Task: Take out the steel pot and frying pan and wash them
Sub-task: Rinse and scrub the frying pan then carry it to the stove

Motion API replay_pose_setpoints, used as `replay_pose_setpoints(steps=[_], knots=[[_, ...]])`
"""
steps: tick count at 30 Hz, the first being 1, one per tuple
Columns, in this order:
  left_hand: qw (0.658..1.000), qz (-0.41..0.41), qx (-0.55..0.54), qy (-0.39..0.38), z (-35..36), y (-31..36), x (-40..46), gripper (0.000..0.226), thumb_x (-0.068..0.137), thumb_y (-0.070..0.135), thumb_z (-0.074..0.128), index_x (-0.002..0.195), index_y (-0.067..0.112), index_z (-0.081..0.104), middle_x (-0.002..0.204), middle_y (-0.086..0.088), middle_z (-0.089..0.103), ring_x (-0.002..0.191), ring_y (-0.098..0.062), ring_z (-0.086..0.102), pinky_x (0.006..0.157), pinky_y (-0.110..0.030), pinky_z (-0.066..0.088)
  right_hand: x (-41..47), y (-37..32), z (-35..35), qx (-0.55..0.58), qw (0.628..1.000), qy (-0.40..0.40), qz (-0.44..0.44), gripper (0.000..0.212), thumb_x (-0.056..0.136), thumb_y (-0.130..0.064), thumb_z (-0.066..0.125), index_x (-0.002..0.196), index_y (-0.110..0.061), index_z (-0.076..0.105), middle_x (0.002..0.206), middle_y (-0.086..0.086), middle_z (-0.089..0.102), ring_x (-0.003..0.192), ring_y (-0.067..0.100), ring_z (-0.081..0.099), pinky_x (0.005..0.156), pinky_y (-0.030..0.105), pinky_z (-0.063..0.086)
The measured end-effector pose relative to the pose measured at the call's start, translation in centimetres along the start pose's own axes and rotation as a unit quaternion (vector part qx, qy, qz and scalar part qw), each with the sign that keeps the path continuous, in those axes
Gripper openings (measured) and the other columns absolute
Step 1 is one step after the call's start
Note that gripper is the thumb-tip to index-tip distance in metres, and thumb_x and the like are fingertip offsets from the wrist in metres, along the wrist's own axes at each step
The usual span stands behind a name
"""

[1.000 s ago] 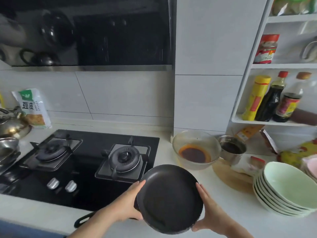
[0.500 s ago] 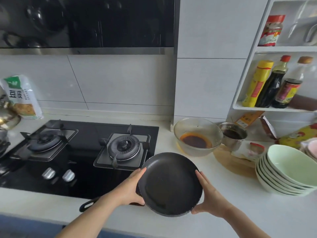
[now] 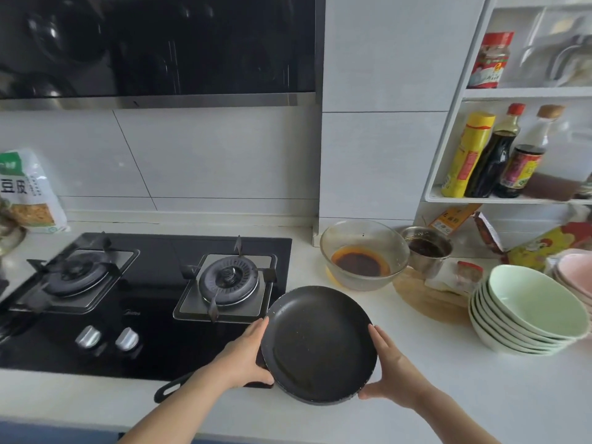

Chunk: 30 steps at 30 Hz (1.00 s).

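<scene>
**Frying pan out and in hand — pot and washing both ahead**

I have the black frying pan held between both hands, over the front edge of the white countertop, just right of the gas hob. My left hand cups the pan's left rim with fingers nearly straight against it; my right hand does the same on the right rim, thumb under the lower edge. The pan tilts toward me, its inside dull and speckled. A dark handle shows below my left forearm — whether it belongs to this pan I cannot tell.

By my reckoning the task is at an early stage: the pan is out, but not washed, and no sink or tap is in view. I see no steel pot I can name with certainty; only a small steel cup beside the glass bowl of sauce. So left to do: fetch the pot, carry both to water, scrub and rinse.
</scene>
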<state>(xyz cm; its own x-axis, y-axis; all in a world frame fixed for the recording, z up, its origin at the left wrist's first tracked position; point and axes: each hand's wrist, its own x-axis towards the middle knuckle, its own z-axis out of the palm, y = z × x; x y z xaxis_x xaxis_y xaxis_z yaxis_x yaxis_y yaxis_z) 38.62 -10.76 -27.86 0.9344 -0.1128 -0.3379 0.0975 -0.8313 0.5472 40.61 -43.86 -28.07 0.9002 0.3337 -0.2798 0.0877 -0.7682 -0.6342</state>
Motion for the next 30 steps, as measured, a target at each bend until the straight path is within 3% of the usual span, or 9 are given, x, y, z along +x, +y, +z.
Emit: replay_pose_setpoints(steps=[8,19,27,30], knots=[[1.0,0.014,-0.006,-0.022,-2.0,0.0,0.6,0.108,0.073,0.049,0.075,0.153,0.036,0.003,0.161,0.016,0.007,0.147,-0.01,0.015,0.119,-0.04,0.022,-1.0,-1.2,-0.3,-0.012,0.999,-0.003,0.047,0.11,0.078,-0.044,0.078,0.157,-0.024,0.003,0.163,-0.009,0.01,0.146,0.017,0.025,0.116,0.025,0.026],[0.998,0.023,0.026,-0.052,-3.1,0.4,0.4,0.104,0.076,0.055,0.069,0.155,0.029,0.005,0.162,0.011,0.009,0.148,-0.011,0.013,0.121,-0.038,0.02,-1.5,-2.0,1.1,-0.01,0.996,0.021,0.087,0.119,0.072,-0.042,0.08,0.157,-0.018,0.001,0.164,-0.006,0.002,0.148,0.016,0.021,0.116,0.024,0.025],[0.999,-0.002,-0.003,-0.045,-3.2,1.3,-0.5,0.105,0.073,0.061,0.067,0.155,0.03,0.008,0.161,0.012,0.013,0.147,-0.008,0.016,0.12,-0.038,0.022,-1.7,-1.9,1.0,-0.01,0.996,0.014,0.092,0.111,0.08,-0.048,0.073,0.157,-0.016,0.0,0.164,-0.004,0.001,0.149,0.016,0.018,0.118,0.025,0.022],[0.999,-0.008,-0.014,-0.047,-3.1,2.1,-1.3,0.1,0.079,0.056,0.067,0.155,0.028,0.008,0.161,0.012,0.014,0.147,-0.009,0.016,0.12,-0.035,0.021,-2.0,-2.1,0.6,-0.013,0.996,0.003,0.085,0.121,0.072,-0.065,0.072,0.157,-0.016,0.001,0.164,-0.003,0.003,0.149,0.017,0.019,0.118,0.026,0.022]])
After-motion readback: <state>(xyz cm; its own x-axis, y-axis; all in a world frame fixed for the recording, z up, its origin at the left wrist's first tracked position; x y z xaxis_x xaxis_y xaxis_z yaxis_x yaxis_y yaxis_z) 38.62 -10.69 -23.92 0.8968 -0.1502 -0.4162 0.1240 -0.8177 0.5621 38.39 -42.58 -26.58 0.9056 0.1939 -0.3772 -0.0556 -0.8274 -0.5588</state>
